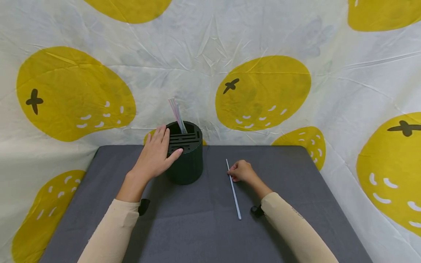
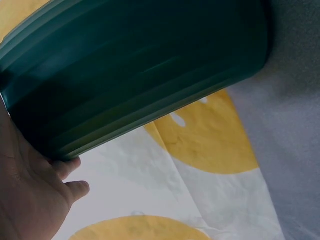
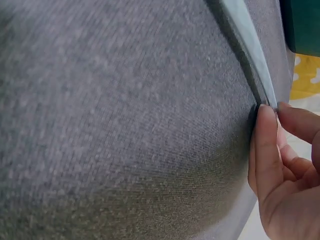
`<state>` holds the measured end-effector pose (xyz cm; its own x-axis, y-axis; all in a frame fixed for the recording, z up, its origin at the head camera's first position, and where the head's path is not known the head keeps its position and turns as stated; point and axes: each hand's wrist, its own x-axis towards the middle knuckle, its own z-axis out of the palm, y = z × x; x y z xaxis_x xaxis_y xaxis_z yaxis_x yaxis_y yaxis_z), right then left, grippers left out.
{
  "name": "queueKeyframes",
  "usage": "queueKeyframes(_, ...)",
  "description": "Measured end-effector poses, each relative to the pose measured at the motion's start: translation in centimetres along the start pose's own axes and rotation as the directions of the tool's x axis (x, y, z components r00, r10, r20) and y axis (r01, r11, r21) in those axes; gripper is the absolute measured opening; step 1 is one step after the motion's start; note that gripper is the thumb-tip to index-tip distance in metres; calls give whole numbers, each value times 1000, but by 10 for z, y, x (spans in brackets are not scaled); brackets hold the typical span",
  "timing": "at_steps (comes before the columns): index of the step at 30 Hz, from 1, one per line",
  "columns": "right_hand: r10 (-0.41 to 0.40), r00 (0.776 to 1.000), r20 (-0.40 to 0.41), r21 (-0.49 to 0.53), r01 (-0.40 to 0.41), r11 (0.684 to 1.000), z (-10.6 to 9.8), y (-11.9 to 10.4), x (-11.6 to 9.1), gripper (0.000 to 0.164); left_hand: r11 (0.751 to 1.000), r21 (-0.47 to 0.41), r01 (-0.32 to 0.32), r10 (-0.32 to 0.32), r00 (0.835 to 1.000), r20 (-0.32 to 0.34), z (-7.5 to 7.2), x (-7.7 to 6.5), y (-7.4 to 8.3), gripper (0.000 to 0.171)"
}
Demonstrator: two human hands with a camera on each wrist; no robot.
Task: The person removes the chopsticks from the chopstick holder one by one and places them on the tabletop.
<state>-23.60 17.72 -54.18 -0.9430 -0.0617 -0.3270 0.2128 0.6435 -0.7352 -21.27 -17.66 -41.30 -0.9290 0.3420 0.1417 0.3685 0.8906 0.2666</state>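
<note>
A dark green cylindrical holder (image 1: pixel 185 168) with a slotted top stands toward the back of the table. My left hand (image 1: pixel 156 153) rests against its left rim, fingers extended and thumb spread toward the near side of the top. In the left wrist view, that hand (image 2: pixel 30 185) touches the ribbed wall of the holder (image 2: pixel 140 75). To the right, my right hand (image 1: pixel 242 171) pinches a long, thin, pale blue straw (image 1: pixel 235 197) near its far part. The right wrist view shows thumb and fingertips on the straw (image 3: pixel 250 40), low over the cloth.
Several pink and bluish straws (image 1: pixel 178 115) stick up from the holder's rear opening. A grey cloth (image 1: pixel 190 233) covers the table. Behind and beside it hangs a white curtain (image 1: pixel 184 47) printed with yellow fruit. Dark bands show at both wrists.
</note>
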Motion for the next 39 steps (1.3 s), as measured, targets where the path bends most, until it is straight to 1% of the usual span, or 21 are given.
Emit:
queueKeyframes(4, 28, 1000, -10, 12, -27, 1000, 2, 0, 2, 13, 1000, 8, -4, 4, 1000, -6, 0, 0, 0, 96)
queueKeyframes(7, 35, 999, -18, -1, -35, 999, 4, -1, 2, 14, 1000, -3, -2, 2, 1000, -6, -1, 0, 1, 96)
queueKeyframes(10, 19, 999, -34, -39, -20, 999, 4, -3, 0, 15, 1000, -6, 1, -1, 1000, -1, -1, -1, 1, 96)
queueKeyframes(13, -10, 998, -63, -107, 4, 994, 5, -4, -2, 18, 1000, 0, 2, -2, 1000, -1, -1, -1, 1, 96)
queueKeyframes(16, -23, 997, -77, -163, 11, 987, 6, -3, -2, 21, 1000, 4, 0, 0, 1000, -7, 0, -2, 1, 96)
queueKeyframes(18, -21, 997, -72, -167, 9, 986, 6, -3, -1, 22, 1000, 0, 0, 0, 1000, -12, 1, -3, 1, 96)
queueKeyframes(20, -13, 998, -61, -141, 5, 990, 5, -2, 0, 22, 1000, -4, 1, -1, 1000, -14, 2, -3, 1, 96)
queueKeyframes(24, 7, 999, -32, -47, -8, 999, 2, 3, 0, 18, 1000, -12, 0, 0, 1000, -13, 3, -3, 2, 96)
queueKeyframes(29, -12, 1000, 8, 68, 12, 998, -3, 5, -5, 14, 1000, -12, -4, 4, 1000, -9, 3, -3, 2, 96)
queueKeyframes(33, -46, 998, 34, 183, 39, 982, -10, -1, -5, 15, 1000, -16, -6, 5, 1000, -12, 3, -2, 1, 96)
queueKeyframes(39, -161, 984, 76, 300, 131, 945, -29, -23, -5, 25, 1000, -11, -5, 5, 1000, -16, 3, -1, 0, 96)
